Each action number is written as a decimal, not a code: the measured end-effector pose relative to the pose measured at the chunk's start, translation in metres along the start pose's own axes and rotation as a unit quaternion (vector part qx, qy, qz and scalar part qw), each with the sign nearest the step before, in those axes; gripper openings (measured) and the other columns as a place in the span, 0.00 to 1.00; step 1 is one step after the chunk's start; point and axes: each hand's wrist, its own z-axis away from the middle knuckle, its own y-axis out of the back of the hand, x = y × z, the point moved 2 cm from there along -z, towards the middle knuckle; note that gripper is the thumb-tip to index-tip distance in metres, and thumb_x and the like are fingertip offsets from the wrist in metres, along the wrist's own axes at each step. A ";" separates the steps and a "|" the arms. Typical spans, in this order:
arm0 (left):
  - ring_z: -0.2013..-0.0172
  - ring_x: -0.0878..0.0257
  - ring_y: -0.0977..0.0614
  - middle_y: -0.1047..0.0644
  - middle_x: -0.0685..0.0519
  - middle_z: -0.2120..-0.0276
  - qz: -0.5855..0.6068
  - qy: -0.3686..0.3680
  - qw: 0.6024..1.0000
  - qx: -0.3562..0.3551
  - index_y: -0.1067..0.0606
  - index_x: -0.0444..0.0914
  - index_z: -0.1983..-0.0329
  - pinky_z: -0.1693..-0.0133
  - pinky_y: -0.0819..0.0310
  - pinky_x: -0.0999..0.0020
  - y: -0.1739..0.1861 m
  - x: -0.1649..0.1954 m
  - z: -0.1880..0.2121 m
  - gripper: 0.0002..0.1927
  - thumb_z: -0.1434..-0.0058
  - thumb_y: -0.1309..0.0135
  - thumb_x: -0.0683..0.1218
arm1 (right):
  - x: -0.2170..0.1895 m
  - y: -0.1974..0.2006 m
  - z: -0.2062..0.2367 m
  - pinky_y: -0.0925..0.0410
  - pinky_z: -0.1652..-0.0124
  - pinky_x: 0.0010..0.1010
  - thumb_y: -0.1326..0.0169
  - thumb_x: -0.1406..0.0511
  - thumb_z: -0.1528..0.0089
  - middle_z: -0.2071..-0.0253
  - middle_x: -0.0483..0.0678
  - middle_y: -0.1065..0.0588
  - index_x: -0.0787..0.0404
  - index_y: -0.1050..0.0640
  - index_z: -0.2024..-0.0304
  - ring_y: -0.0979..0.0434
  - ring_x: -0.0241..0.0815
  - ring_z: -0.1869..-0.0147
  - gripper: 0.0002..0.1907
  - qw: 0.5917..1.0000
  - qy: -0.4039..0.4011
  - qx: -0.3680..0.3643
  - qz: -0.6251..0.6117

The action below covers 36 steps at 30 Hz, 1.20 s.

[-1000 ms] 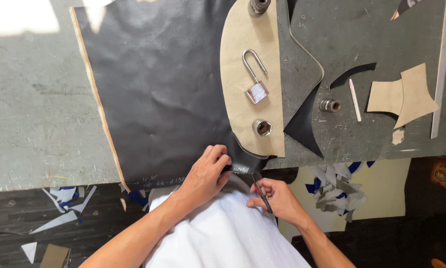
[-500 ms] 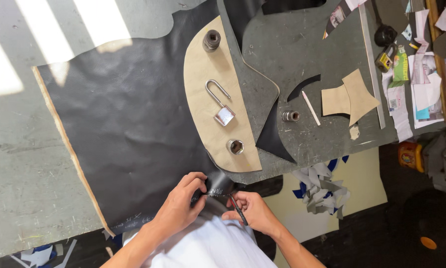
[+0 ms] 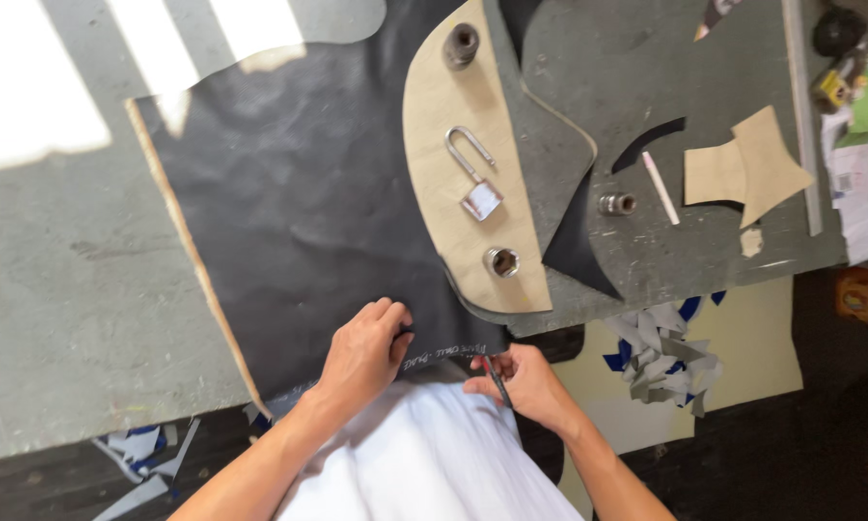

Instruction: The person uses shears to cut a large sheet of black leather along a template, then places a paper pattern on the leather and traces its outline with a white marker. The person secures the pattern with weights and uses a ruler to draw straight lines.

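The left hand (image 3: 364,349) presses flat, fingers spread, on the near edge of the black leather sheet (image 3: 299,212) lying on the worktop (image 3: 57,280). The right hand (image 3: 523,378) has its grip closed on a thin dark tool (image 3: 497,379), probably a knife, at that edge beside the tan curved template (image 3: 458,164) weighted by a padlock (image 3: 474,181). The cut around the template looks barely begun; most of the outline remains.
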 end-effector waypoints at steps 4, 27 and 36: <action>0.62 0.54 0.22 0.27 0.51 0.66 -0.015 -0.025 1.000 -0.009 0.28 0.38 0.62 0.64 0.27 0.58 -0.003 -0.007 0.003 0.12 0.47 0.39 0.38 | -0.008 -0.004 -0.001 0.37 0.75 0.22 0.24 0.59 0.53 0.76 0.42 0.25 0.68 0.18 0.63 0.31 0.29 0.75 0.24 0.999 -0.017 0.024 0.042; 0.63 0.54 0.22 0.27 0.51 0.66 0.005 -0.042 0.999 -0.004 0.27 0.37 0.62 0.64 0.26 0.59 0.003 -0.009 0.002 0.10 0.46 0.40 0.37 | -0.048 -0.026 -0.014 0.36 0.77 0.21 0.29 0.63 0.50 0.76 0.39 0.24 0.64 0.19 0.64 0.31 0.27 0.76 0.16 0.999 0.036 -0.002 -0.029; 0.64 0.53 0.21 0.26 0.50 0.67 0.018 -0.033 0.999 -0.023 0.27 0.37 0.63 0.64 0.27 0.58 0.009 -0.009 -0.002 0.08 0.45 0.40 0.38 | -0.055 -0.029 -0.037 0.37 0.78 0.22 0.27 0.60 0.48 0.79 0.41 0.29 0.64 0.28 0.73 0.32 0.28 0.78 0.21 0.998 0.060 0.012 -0.026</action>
